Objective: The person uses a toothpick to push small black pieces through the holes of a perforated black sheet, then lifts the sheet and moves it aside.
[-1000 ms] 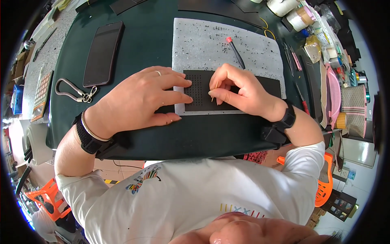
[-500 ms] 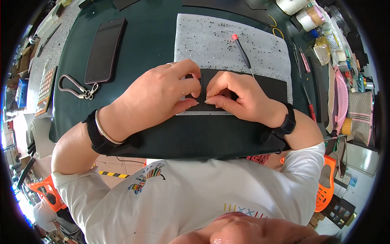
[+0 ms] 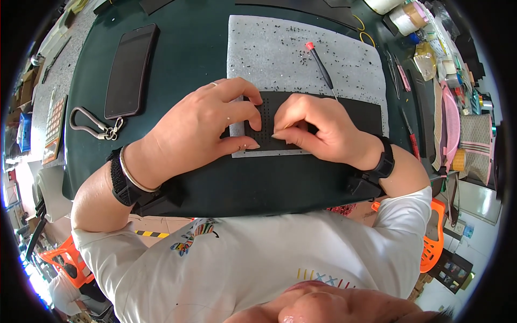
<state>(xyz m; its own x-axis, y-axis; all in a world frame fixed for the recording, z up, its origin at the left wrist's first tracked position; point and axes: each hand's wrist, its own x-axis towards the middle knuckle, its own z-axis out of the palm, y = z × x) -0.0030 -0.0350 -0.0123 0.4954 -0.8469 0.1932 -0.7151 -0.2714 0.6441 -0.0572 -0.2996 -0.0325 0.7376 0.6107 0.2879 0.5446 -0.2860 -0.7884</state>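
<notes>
A flat black strip (image 3: pixel 266 123) with rows of small holes lies on a white sheet (image 3: pixel 258 51) strewn with tiny black bits. My left hand (image 3: pixel 207 118) rests over the strip's left end, its thumb and fingers apart and nothing visible between them. Over the middle of the strip, my right hand (image 3: pixel 320 129) has thumb and forefinger pinched close to the holes. What sits in that pinch is too small or hidden to tell. A small screwdriver-like tool (image 3: pixel 321 65) with a black handle and red end lies just beyond, its thin tip toward the strip.
On the dark green tabletop (image 3: pixel 258 185), a phone (image 3: pixel 131 70) with a cord strap (image 3: pixel 86 123) lies at the left. Yellow-handled scissors (image 3: pixel 368 37), tweezers (image 3: pixel 392 72) and a red-handled tool (image 3: pixel 412 141) lie to the right, near cluttered supplies. A calculator (image 3: pixel 53 132) is at far left.
My left fingers have spread and drawn slightly left, uncovering more of the holes. The right hand keeps its pinch in nearly the same place. The view has shifted slightly.
</notes>
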